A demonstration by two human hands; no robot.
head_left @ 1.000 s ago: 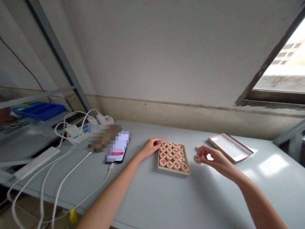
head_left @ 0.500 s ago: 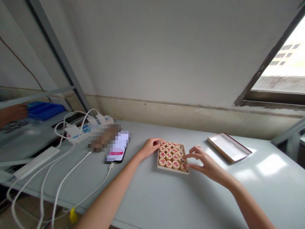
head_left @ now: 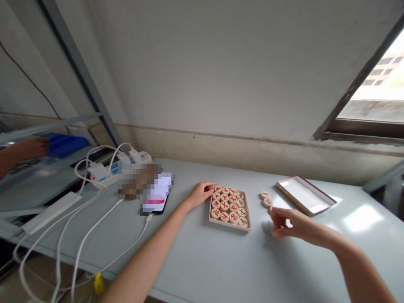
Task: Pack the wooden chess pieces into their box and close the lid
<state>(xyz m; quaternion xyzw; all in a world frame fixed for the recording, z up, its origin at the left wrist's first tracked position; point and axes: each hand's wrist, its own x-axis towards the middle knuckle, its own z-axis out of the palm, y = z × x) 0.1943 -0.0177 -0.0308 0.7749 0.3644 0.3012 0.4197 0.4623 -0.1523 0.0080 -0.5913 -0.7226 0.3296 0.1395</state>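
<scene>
While your left hand point(head_left: 200, 195) sits at the top left corner of the wooden tray point(head_left: 229, 226), your right hand point(head_left: 295, 223) is out past the tray's right side. Your left fingers point(head_left: 208, 187) lie close together, and their tips touch the corner, right by the round Chinese chess pieces point(head_left: 224, 206). Those pieces sit flat in the tray, packed side by side, with red and black marks on top.

Two loose pieces point(head_left: 267, 202) lie flat on the gray table point(head_left: 195, 261), one just behind the other, between the tray and your right hand. A third piece point(head_left: 270, 209) peeks out by your right fingers point(head_left: 277, 214), which curl down, with your thumb below them. You can't tell if they are pinching that piece.

Past the loose pieces, an open box lid point(head_left: 304, 195) with a white inside lies on the table. On your left, a phone point(head_left: 154, 198) with a blurred screen has a white cable point(head_left: 132, 231) in it. Farther left, another person's hand point(head_left: 31, 149) is near a blue tray point(head_left: 65, 145).
</scene>
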